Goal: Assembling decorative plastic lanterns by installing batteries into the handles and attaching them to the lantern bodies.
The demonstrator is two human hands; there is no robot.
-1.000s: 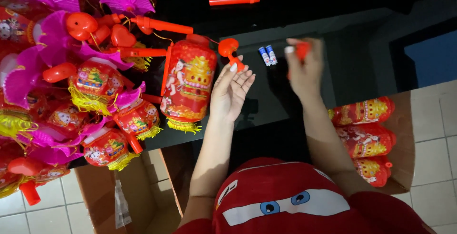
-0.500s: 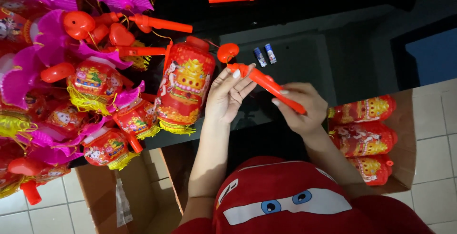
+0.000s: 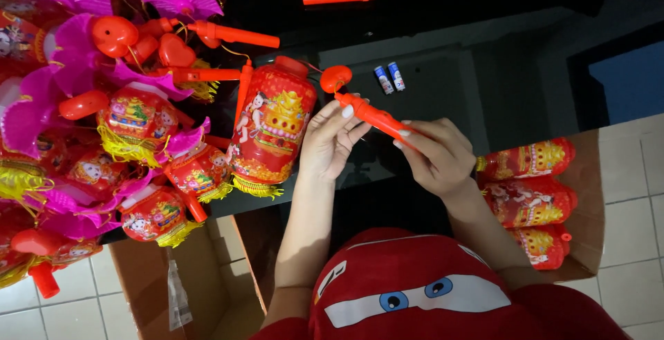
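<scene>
Lantern handle (image 3: 377, 116), an orange plastic stick with a round knob at its upper left end, lies slanted between both hands above the dark glossy table (image 3: 484, 70). Furthest left, a heap of finished red and pink lanterns (image 3: 131, 125) crowds the table's end, and one red lantern (image 3: 271, 129) with a yellow fringe lies just beside the left hand. The left hand (image 3: 332, 143) rises palm up from a bent wrist, its fingers loosely curled, with the fingertips pinching the stick just below the knob. The right hand (image 3: 437, 157) comes in from the other side, fingers closed around the stick's lower end, knuckles turned up toward the camera.

The step in hand looks like working on the handle itself, probably opening or closing it for the two small batteries (image 3: 389, 77) that lie on the table just beyond it. The next move seems to call for a firm hold from one hand while the other twists or slides a part, with the stick kept level. Further right, an open cardboard box (image 3: 588, 195) holds more red lanterns laid side by side.
</scene>
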